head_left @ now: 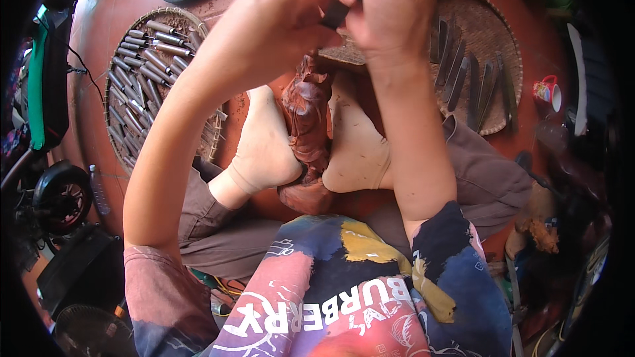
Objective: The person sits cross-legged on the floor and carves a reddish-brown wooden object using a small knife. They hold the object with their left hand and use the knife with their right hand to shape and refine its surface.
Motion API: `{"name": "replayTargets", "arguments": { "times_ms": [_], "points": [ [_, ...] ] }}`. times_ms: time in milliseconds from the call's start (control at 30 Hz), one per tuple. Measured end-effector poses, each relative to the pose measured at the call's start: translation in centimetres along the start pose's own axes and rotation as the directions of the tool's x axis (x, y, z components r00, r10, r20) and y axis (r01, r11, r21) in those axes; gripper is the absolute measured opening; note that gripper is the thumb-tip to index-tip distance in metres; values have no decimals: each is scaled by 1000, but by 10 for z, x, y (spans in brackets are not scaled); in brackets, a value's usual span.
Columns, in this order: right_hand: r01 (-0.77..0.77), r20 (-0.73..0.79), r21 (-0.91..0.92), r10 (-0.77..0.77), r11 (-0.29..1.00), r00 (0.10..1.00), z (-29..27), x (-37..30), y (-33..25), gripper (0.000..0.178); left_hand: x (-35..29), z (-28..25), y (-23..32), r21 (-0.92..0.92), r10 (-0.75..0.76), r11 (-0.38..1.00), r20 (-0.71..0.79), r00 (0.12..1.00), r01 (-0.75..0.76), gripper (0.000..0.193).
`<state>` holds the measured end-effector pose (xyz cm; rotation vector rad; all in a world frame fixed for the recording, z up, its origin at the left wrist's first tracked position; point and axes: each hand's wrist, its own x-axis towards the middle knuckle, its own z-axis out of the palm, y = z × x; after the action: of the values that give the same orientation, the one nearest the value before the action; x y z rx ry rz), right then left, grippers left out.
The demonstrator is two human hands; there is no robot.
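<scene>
A reddish-brown carved wooden figure (307, 109) stands between my two feet, its rounded base (304, 195) nearest my body. Above its far end, both my hands are raised close together. My right hand (397, 10) is closed round a dark bar (335, 14), whose lower end shows between the hands. My left hand (288, 23) is beside that end, fingers curled in toward it. What the left fingers hold, if anything, is hidden behind the hand and bar.
On the left, a round woven basket (165, 14) holds several carving chisels (155, 66). A second woven basket (486, 20) on the right holds several dark flat bars (473, 86). Beyond it stands a red patterned mug (548, 92). A plastic bottle (99, 188) is at far left, on red tiles.
</scene>
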<state>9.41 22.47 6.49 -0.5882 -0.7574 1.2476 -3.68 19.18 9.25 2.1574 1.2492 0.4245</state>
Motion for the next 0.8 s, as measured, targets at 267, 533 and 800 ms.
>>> {"name": "replayTargets", "arguments": {
  "times_ms": [267, 533, 800],
  "points": [
    [-331, 19, 147, 332, 932, 943, -32, -15, 35, 49, 13, 13, -27, 117, 115, 983, 211, 971, -142, 20],
    [-282, 52, 153, 278, 947, 959, -31, -9, 27, 51, 14, 20, -39, 197, 225, 945, 194, 955, -262, 18],
    [-316, 70, 77, 311, 946, 948, -14, 26, 38, 51, 18, 14, -44, 168, 70, 980, 196, 978, -104, 19]
  ]
}}
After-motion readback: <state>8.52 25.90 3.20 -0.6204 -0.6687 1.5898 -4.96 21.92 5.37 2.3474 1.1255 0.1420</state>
